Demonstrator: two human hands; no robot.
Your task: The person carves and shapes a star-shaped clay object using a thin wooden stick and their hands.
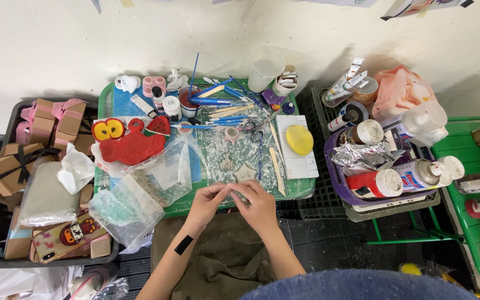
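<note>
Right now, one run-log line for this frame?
left hand: pinching small pale piece | right hand: pinching same piece | place: front edge of green tray | nearby: star-shaped piece

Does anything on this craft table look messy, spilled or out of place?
White powdery residue smears the green tray around the star-shaped piece, just beyond both hands. Brushes and tools lie scattered crosswise. Nothing looks broken.

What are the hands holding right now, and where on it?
Both hands, left hand and right hand, meet fingertip to fingertip over the green tray's near edge, pinching something small between them. It is too hidden to identify.
</note>
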